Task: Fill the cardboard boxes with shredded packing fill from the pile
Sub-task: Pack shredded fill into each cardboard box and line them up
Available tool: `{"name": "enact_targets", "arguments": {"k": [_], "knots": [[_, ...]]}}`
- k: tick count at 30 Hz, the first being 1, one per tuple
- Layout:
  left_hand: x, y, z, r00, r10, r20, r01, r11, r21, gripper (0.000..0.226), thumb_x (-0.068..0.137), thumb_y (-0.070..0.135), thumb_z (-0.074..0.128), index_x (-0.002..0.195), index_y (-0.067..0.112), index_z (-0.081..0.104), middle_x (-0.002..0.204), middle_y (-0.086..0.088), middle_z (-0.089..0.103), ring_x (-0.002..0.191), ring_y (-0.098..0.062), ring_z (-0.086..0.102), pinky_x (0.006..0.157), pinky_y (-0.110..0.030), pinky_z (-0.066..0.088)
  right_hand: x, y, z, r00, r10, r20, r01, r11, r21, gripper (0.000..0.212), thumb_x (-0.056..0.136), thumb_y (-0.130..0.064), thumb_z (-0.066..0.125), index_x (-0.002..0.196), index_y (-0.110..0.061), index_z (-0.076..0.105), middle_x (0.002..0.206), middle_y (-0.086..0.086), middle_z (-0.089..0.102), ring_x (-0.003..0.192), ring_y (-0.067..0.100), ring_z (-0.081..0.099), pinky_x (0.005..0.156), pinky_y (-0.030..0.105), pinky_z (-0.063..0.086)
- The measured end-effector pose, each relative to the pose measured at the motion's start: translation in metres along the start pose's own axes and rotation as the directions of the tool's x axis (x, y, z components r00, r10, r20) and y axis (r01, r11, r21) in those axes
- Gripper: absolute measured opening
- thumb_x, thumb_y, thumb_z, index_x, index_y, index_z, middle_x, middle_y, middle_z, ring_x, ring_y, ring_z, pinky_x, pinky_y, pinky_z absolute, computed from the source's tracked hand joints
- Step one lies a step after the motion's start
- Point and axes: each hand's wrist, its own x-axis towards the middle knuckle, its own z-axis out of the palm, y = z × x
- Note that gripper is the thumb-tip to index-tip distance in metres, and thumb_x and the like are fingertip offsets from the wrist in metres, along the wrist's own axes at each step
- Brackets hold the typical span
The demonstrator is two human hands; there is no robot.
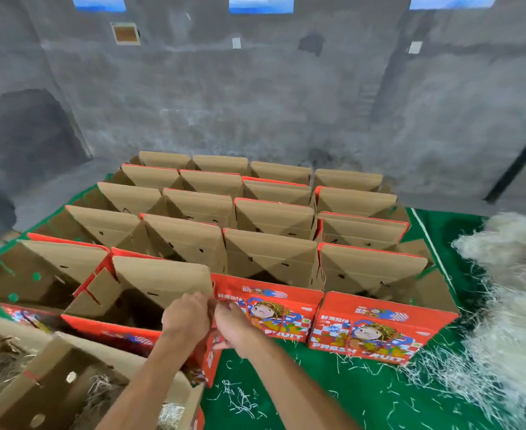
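Right, we read "FRESH FRUIT" in white on the red printed cardboard boxes (376, 328) at the near edge of the green floor mat (379, 398), under a cartoon figure; the smaller characters are too blurred to read. We count about twenty open boxes in a grid, four across and roughly five rows deep, flaps up. Two more brown open boxes (53, 383) at the mat's near-left corner already contain some shredded fill. The pale shredded packing fill pile (510, 305) lies along the mat's right edge, strands scattered near it. Our left hand (187, 315) and right hand (233, 324) are touching, fingers curled, pinching the flap corner of a near-row red box (115, 308).
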Motion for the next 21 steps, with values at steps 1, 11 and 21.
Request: {"name": "enact_targets", "arguments": {"k": [1,11,21], "knots": [[-0.008,0.004,-0.001,1.000,0.006,0.000,-0.006,1.000,0.018,0.025,0.095,0.022,0.047,0.115,0.017,0.061,0.115,-0.004,0.066,0.110,-0.026,0.064,0.087,-0.035,0.051,-0.006,0.004,-0.002,1.000,-0.002,0.016,0.001,1.000,0.021,0.048,0.097,-0.054,0.049,0.136,-0.026,0.047,0.141,0.003,0.050,0.123,0.030,0.057,0.087,0.045,0.060],[-0.074,0.021,-0.007,0.993,-0.096,0.073,0.094,0.995,0.035,0.032,0.095,0.021,0.051,0.126,0.016,0.058,0.125,-0.006,0.063,0.120,-0.026,0.060,0.095,-0.038,0.052,-0.061,0.062,-0.018,0.990,-0.043,0.138,0.048,0.999,-0.026,0.037,0.105,-0.042,0.046,0.130,-0.017,0.056,0.126,0.001,0.067,0.099,0.020,0.072,0.086,0.037,0.060],[-0.097,-0.001,-0.013,0.974,-0.191,0.123,0.193,0.981,0.000,0.033,0.094,0.012,0.049,0.126,0.014,0.058,0.127,-0.006,0.061,0.120,-0.028,0.059,0.090,-0.038,0.052,-0.065,0.056,-0.019,0.987,-0.141,0.071,0.146,0.987,-0.066,0.039,0.101,-0.022,0.042,0.138,-0.032,0.049,0.121,-0.005,0.060,0.109,0.019,0.063,0.089,0.036,0.056]]}}
